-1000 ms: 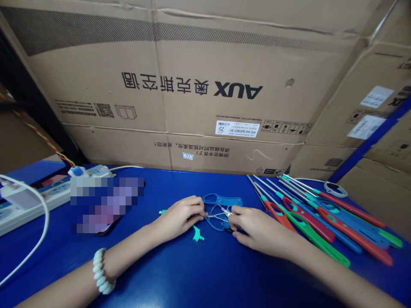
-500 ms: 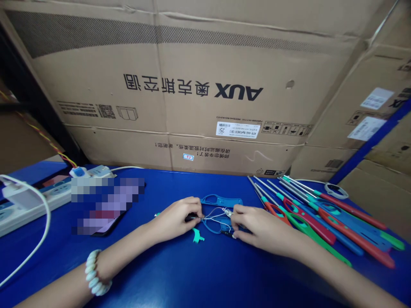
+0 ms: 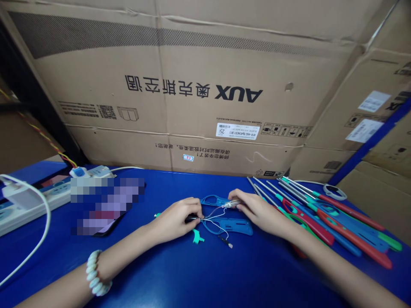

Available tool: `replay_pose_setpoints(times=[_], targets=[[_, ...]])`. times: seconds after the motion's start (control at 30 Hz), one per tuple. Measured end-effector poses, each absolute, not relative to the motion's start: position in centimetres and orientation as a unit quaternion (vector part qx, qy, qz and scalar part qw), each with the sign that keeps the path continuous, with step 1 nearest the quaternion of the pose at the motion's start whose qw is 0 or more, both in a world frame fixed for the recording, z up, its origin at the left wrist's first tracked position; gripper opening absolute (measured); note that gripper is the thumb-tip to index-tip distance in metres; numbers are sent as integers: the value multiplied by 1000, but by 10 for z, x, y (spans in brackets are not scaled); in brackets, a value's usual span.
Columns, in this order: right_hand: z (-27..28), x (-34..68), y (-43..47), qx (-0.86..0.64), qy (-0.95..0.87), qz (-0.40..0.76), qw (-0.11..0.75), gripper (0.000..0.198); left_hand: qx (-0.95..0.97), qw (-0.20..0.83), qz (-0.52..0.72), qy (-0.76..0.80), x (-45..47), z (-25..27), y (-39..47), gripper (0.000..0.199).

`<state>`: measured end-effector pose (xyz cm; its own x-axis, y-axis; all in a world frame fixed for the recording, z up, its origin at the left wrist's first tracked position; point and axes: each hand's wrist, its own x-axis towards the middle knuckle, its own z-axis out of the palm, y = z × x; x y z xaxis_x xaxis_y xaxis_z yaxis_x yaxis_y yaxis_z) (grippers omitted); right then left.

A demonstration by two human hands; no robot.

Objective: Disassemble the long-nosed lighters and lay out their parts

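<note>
My left hand [image 3: 180, 218] is closed on a dark lighter tube [image 3: 192, 218], pinched between thumb and fingers. Thin white wires [image 3: 210, 218] run out of its right end. One wire goes to a small clear gas tank [image 3: 233, 204] with a metal end, which my right hand [image 3: 253, 209] grips. Another leads to a small black igniter [image 3: 224, 241] lying on the table. Two blue lighter handle halves [image 3: 236, 226] lie between my hands, one behind the other. Below my left fingers rests a green plastic trigger [image 3: 197, 237].
Several assembled long lighters [image 3: 321, 231] with coloured handles lie at the right, partly under my right forearm. A phone [image 3: 118, 205] and a power strip [image 3: 61, 188] with cables are at left. A large cardboard box [image 3: 192, 51] stands behind the blue table [image 3: 180, 273].
My right hand has moved up and slightly right with the gas tank. The black igniter, earlier by my right fingertips, now lies apart from them. My left hand has stayed put.
</note>
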<state>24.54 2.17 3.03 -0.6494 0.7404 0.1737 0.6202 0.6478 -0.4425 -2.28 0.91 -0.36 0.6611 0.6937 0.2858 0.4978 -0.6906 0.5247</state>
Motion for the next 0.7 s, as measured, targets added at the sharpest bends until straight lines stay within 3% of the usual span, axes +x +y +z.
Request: replay_pose_setpoints(times=[0.3, 0.7], targets=[[19, 244, 29, -342, -920, 33, 188, 21, 888, 204, 243, 333, -23, -5, 10, 12], [24, 240, 18, -364, -915, 75, 157, 18, 888, 201, 238, 339, -22, -7, 11, 11]])
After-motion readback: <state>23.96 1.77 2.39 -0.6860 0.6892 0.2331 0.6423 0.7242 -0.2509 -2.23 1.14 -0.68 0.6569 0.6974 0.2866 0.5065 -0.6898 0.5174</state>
